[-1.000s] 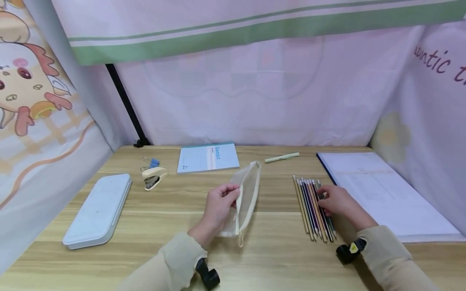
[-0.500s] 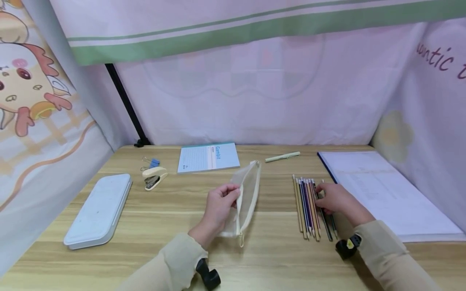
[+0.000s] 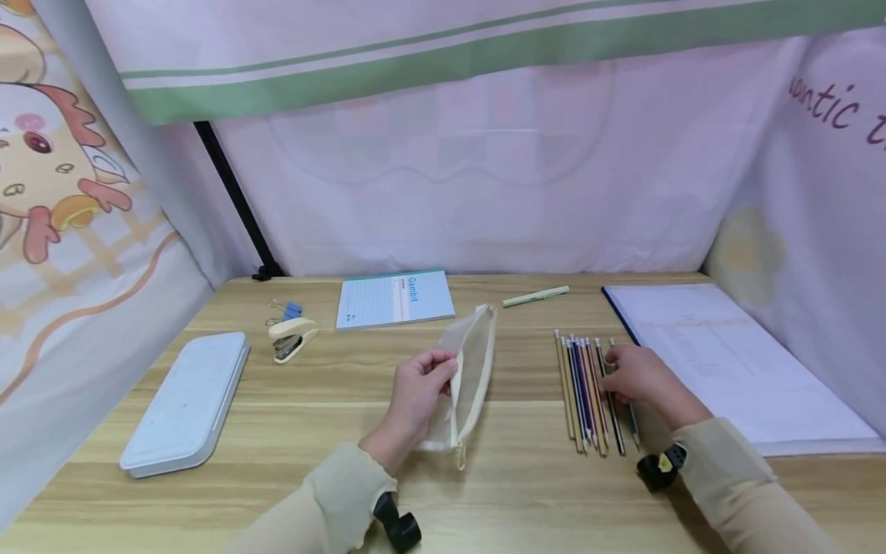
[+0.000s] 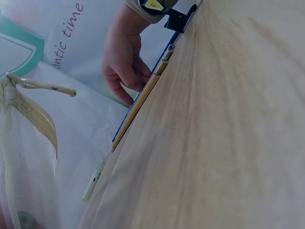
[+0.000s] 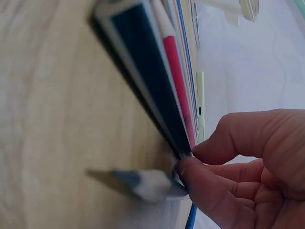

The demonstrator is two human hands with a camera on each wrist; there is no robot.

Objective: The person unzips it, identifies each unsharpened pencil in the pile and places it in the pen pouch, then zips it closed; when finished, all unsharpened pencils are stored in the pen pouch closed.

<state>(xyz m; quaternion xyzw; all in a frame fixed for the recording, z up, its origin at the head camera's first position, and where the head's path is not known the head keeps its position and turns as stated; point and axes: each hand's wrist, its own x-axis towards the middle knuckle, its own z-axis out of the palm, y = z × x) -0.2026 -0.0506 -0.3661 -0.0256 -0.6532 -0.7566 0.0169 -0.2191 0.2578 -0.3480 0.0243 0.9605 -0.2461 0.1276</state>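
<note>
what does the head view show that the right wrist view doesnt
Only the head view shows the left hand holding the mesh zipper pouch, plus the white case, stapler, notebook and open binder. Only the right wrist view shows, up close, fingertips pinching one dark pencil beside a blurred loose pencil. Both show the right hand, the row of coloured pencils, the pale green pen and the wooden desk.
</note>
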